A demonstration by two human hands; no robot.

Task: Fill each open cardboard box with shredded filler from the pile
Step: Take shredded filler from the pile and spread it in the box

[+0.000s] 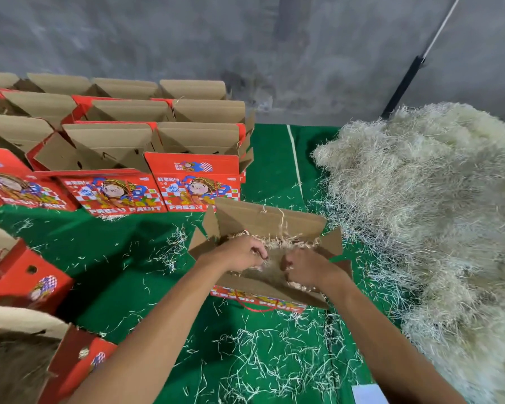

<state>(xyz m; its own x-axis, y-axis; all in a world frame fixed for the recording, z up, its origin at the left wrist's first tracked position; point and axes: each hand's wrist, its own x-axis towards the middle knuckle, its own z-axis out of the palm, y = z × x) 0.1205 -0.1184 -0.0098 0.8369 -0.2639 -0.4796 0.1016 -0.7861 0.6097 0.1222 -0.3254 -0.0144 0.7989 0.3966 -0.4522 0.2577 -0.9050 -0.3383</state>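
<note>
An open red cardboard box (270,221) with brown flaps stands on the green cloth in front of me, with pale shredded filler (277,243) inside it. Both my hands are down in that box. My left hand (241,253) has its fingers curled into the filler at the left side. My right hand (305,268) grips strands of filler at the right side. The big pile of shredded filler (438,205) lies to the right of the box, heaped against the wall.
Rows of open red "FRESH FRUIT" boxes (120,147) stand at the back left. Two more red boxes (27,278) sit at the near left; the nearest (79,357) holds filler. Loose strands litter the green cloth (123,269). A dark pole (403,86) leans on the grey wall.
</note>
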